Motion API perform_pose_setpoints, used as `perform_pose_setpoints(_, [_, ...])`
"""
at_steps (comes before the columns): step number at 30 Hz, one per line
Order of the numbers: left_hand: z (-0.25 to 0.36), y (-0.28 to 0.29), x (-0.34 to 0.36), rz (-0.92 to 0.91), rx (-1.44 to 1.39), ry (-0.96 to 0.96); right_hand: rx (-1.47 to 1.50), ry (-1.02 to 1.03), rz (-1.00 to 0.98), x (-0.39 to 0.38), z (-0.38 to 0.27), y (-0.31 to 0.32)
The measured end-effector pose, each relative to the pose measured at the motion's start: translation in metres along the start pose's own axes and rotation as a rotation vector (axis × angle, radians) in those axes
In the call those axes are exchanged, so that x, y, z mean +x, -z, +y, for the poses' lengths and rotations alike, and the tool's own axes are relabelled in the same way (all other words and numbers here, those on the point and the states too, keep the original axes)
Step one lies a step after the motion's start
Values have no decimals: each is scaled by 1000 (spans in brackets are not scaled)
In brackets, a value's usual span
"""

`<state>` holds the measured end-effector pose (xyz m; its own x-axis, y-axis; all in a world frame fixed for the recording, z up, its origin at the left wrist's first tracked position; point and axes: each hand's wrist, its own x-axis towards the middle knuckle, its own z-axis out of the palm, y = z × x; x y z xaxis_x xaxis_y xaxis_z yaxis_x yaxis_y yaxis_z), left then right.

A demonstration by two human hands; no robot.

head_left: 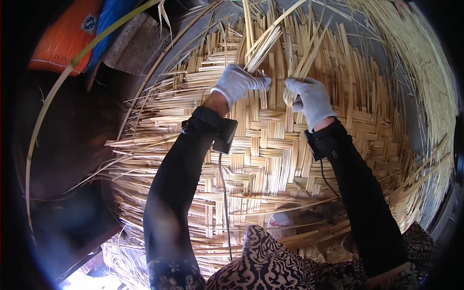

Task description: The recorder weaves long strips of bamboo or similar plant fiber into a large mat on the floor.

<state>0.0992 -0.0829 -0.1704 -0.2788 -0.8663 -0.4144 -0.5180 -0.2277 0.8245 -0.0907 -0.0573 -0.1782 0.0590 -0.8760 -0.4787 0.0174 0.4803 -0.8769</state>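
Observation:
A large woven mat (270, 133) of split, straw-coloured reeds spreads beneath both hands, its strips crossing in a checked pattern. My left hand (237, 84), in a pale knitted glove, is closed round the lower end of a bundle of reed strips (263, 50) that slants up and to the right. Just across from it, my right hand (311, 99), gloved alike, pinches another bundle of reed strips (313, 57) whose ends fan upward. Part of that bundle bends down beside the right fingers. Both hands rest close to the mat's surface, a narrow gap apart.
Loose reed ends (140, 140) stick out along the mat's left edge. A thick heap of reeds (415, 53) curves down the right side. At upper left lie an orange sack (63, 36) and a rough grey block (137, 46), with a long bent cane (43, 111) passing before them.

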Motion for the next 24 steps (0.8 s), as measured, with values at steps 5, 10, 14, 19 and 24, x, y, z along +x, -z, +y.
perform_pose_setpoints(5, [-7, 7, -9, -87, -299, -240, -1182, 655, -84, 19, 2, -14])
perform_pose_setpoints(10, [2, 13, -26, -90, -481, -407, -859, 674, -571, 25, -9, -13])
perform_pose_setpoints(14, [-1, 26, -45, 340, -1068, -504, -907, 730, -558, 40, 4, -11])
perform_pose_setpoints(19, [-44, 32, -71, 939, -870, 66, -1095, 478, -360, 32, 13, -31])
perform_pose_setpoints(24, [-25, 30, -92, 1291, 166, -137, -1124, 476, -257, 31, 21, -31])
